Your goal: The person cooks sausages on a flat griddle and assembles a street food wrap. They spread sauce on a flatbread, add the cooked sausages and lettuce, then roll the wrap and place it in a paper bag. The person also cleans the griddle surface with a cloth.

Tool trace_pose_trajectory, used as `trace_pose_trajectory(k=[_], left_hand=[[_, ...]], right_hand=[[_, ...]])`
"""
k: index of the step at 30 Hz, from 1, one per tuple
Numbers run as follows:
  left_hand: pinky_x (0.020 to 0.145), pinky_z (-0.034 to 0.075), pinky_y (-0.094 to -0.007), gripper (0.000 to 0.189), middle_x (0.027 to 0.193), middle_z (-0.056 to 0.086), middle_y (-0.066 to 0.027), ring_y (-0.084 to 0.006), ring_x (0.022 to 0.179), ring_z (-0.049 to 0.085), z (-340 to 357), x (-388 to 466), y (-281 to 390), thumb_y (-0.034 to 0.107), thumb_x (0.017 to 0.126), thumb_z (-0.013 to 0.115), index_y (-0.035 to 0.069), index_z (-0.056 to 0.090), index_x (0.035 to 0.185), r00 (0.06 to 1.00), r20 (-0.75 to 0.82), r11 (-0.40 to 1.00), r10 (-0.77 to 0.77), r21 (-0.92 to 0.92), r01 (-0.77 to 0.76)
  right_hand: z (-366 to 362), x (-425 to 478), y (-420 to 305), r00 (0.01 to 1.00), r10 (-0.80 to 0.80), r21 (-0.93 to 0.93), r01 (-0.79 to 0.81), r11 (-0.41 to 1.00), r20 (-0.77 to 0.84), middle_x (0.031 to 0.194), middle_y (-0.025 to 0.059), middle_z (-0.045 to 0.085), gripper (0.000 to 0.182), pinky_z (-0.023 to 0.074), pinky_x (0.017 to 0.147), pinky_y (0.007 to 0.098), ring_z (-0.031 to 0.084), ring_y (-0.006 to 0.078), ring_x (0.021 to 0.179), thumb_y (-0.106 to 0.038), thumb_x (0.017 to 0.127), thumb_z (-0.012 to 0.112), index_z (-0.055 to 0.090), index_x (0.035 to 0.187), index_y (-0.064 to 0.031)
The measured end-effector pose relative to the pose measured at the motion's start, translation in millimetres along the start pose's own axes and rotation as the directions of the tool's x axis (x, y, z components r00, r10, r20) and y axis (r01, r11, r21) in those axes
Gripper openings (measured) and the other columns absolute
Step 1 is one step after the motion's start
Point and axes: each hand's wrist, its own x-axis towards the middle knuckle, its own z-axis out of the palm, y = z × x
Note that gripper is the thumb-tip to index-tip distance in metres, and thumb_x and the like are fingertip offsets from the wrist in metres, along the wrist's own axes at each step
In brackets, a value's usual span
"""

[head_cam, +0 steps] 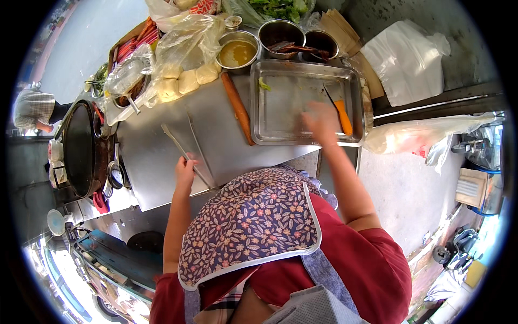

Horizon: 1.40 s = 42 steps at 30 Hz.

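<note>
My left hand [185, 172] is closed around a pair of metal tongs [174, 139], held over the steel worktop. Blurred by motion, my right hand [319, 121] is over the steel tray [255, 105]; whether it holds anything cannot be told. In the tray, to the right of that hand, lies a knife with an orange handle [343, 117], and a scrap of green leaf [264, 84] is near the upper left. A wooden rolling pin [238, 108] rests left of the tray. Beyond it, pale dough pieces [188, 82] sit partly under clear plastic.
Steel bowls stand behind the tray, one with yellowish liquid [238, 53], another [282, 34] with a dark sauce and utensils. A round dark griddle [79, 148] is at left. White plastic bags [404, 60] are at right. Another person [34, 108] is at far left.
</note>
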Motion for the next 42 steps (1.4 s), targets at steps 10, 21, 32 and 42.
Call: trace_pose_trajectory(k=[10,21,32,42], left_hand=[[0.077,0.055,-0.0343,0.038,0.117,0.065,-0.0115,-0.0209,0.085,0.065,17.1,-12.7,48.3,0.024,0.097,0.07,0.01,0.068,0.131,0.799,-0.131,0.749,0.586,0.462,-0.474],[0.077,0.056,-0.0341,0.055,0.117,0.064,-0.0106,-0.0198,0.08,0.067,137.0,-31.2,125.8,0.025,0.092,0.077,0.007,0.06,0.142,0.686,0.418,0.627,0.596,0.291,-0.722],[0.085,0.057,-0.0436,0.073,0.123,0.06,-0.0113,-0.0346,0.104,0.067,164.6,-20.8,131.0,0.03,0.086,0.079,0.01,0.05,0.151,0.681,0.469,0.505,0.562,0.458,-0.732],[0.077,0.057,-0.0374,0.074,0.117,0.06,-0.0057,-0.0215,0.085,0.069,164.1,-27.5,112.2,0.025,0.085,0.083,0.011,0.053,0.15,0.644,0.367,0.484,0.671,0.441,-0.756]], right_hand=[[-3.7,-6.4,120.0,0.918,0.357,-0.268,-0.306,0.914,0.17,0.13,0.0236,0.059,0.085,0.0533,0.096,0.0489,0.061,0.0413,0.115,-0.02,0.086,0.071,0.033,0.162,-0.018],[-133.7,26.3,156.8,0.962,0.136,-0.29,-0.064,0.955,0.235,0.105,0.0144,0.071,0.03,0.0542,0.084,0.0446,0.07,0.0343,0.1,-0.026,0.094,0.071,0.074,0.121,-0.0131],[-23.7,127.0,113.3,0.954,-0.177,-0.246,0.237,0.94,0.243,0.1,0.0116,0.072,0.02,0.0554,0.087,0.048,0.068,0.0357,0.098,-0.026,0.09,0.074,0.08,0.11,-0.0233],[38.4,156.1,44.4,0.901,-0.176,0.015,0.185,0.983,0.396,0.118,0.0092,0.075,0.031,0.0568,0.089,0.0427,0.071,0.0336,0.106,-0.023,0.085,0.082,0.078,0.115,-0.0225]])
